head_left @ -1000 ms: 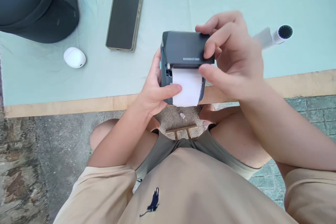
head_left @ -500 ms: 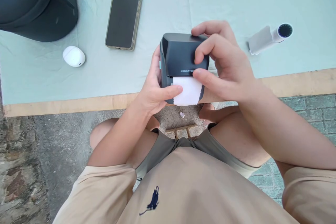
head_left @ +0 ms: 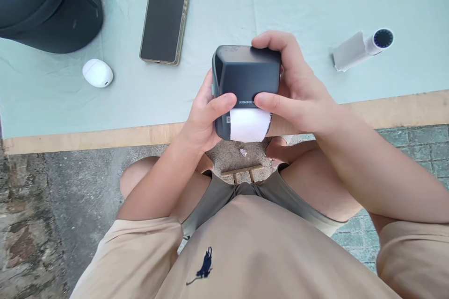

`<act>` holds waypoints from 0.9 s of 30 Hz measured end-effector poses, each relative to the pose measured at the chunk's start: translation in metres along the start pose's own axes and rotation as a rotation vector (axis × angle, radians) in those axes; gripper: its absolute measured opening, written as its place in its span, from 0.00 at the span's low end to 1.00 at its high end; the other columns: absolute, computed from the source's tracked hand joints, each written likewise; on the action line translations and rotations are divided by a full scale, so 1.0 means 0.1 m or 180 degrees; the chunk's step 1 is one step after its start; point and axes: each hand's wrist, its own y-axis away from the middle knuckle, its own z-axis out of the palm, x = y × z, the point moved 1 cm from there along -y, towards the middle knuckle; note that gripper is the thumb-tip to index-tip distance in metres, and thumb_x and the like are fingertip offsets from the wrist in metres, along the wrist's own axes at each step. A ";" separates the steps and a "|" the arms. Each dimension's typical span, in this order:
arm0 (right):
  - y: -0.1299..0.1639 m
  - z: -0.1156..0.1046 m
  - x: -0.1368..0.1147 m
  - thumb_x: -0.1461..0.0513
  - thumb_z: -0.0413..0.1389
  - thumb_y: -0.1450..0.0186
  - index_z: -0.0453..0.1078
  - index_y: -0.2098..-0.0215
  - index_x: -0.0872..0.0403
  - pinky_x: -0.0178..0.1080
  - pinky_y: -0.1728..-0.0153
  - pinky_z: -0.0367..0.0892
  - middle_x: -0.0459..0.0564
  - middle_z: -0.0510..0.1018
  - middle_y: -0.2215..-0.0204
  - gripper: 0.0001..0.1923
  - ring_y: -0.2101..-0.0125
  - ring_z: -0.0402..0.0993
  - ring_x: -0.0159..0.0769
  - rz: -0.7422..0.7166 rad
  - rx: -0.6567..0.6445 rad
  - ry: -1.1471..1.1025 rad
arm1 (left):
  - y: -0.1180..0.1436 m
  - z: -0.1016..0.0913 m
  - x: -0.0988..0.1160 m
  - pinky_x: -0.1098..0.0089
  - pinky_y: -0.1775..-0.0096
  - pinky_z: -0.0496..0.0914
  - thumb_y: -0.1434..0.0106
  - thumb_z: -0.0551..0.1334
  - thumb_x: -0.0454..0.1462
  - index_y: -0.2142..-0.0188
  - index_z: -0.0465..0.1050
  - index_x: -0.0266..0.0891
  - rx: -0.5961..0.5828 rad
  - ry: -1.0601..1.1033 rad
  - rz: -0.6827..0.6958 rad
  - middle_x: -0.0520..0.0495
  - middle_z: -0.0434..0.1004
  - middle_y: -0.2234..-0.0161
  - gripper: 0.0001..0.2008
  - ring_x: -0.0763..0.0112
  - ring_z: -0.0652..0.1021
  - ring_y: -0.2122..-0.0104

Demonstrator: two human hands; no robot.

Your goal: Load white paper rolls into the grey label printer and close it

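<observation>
Both my hands hold a dark label printer (head_left: pixel 249 77) marked NIIMBOT, just above the table's near edge. A strip of white label paper (head_left: pixel 249 125) sticks out of its front below the lid. My left hand (head_left: pixel 206 114) grips the left side, with its thumb pressed on the lid's front edge. Around the right side wraps my right hand (head_left: pixel 298 88); its thumb lies on the lid's front edge by the lettering and its index finger on the top back corner. The other fingers of both hands are largely hidden behind the printer.
A phone (head_left: pixel 164 19) lies on the pale green cloth (head_left: pixel 224 4). To its left are a white earbud case (head_left: pixel 97 73) and a black zippered bag (head_left: pixel 52 7). At the right lies a paper roll (head_left: pixel 363 49) with a dark core end. The table's wooden edge (head_left: pixel 94 139) runs in front.
My left thumb has moved from the paper up to the lid's front edge. The curled fingers of my right hand have come off the lid and gone round the printer's side.
</observation>
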 end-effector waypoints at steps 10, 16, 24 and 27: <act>-0.02 -0.04 0.01 0.56 0.58 0.35 0.55 0.41 0.46 0.37 0.52 0.74 0.48 0.64 0.40 0.28 0.50 0.71 0.33 -0.0117 0.0139 0.0558 | -0.05 -0.02 -0.05 0.53 0.43 0.74 0.36 0.55 0.53 0.49 0.72 0.43 -0.0065 0.0179 0.0040 0.45 0.77 0.48 0.24 0.52 0.66 0.35; -0.01 -0.14 0.00 0.54 0.57 0.35 0.62 0.42 0.44 0.47 0.41 0.67 0.47 0.67 0.40 0.24 0.40 0.65 0.41 -0.0728 0.0496 0.1349 | -0.07 0.00 -0.06 0.48 0.36 0.67 0.31 0.47 0.54 0.54 0.75 0.41 0.0390 0.0189 -0.0110 0.46 0.78 0.49 0.26 0.52 0.60 0.31; 0.00 -0.14 -0.07 0.53 0.61 0.38 0.59 0.40 0.47 0.44 0.41 0.68 0.50 0.66 0.40 0.31 0.41 0.65 0.39 -0.0949 0.0039 0.1702 | -0.04 -0.01 -0.06 0.48 0.36 0.65 0.33 0.52 0.56 0.58 0.75 0.42 0.0582 0.0030 -0.0083 0.46 0.79 0.52 0.24 0.48 0.61 0.33; 0.00 -0.14 -0.17 0.48 0.61 0.40 0.65 0.46 0.50 0.43 0.52 0.71 0.51 0.70 0.48 0.28 0.44 0.66 0.41 -0.1180 0.0444 0.2135 | -0.05 0.01 -0.03 0.47 0.35 0.65 0.33 0.50 0.57 0.61 0.75 0.43 0.0574 0.0088 -0.0122 0.47 0.80 0.53 0.24 0.50 0.59 0.32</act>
